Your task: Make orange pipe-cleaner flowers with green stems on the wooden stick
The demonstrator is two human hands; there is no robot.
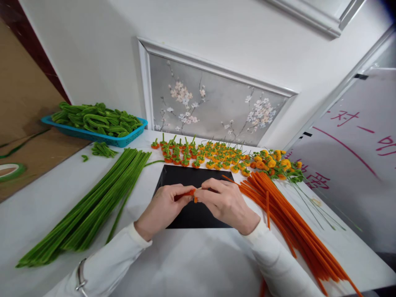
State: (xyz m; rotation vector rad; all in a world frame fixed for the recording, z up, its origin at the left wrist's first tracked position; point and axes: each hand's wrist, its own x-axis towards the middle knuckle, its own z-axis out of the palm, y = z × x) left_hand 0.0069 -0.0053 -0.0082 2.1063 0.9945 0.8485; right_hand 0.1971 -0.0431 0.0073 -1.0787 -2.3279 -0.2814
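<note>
Over a black mat point(185, 214), my left hand point(165, 204) and my right hand point(224, 202) meet fingertip to fingertip. Between them is a short orange pipe cleaner point(195, 199), bent, with its small end poking out below the fingers. Both hands pinch it; most of it is hidden by the fingers. To the right lies a bundle of long orange pipe cleaners point(278, 210). On the left a thick bundle of green pipe cleaners point(99, 206) lies at a slant. Behind the mat stand rows of small orange and yellow pieces with green tops point(185, 159).
A blue basket point(123, 140) heaped with looped green pieces point(99, 119) stands at the back left. Short green pieces point(103, 149) lie before it. Yellow and orange flowers with green stems point(275, 163) are at back right. A tape roll point(11, 171) sits at far left.
</note>
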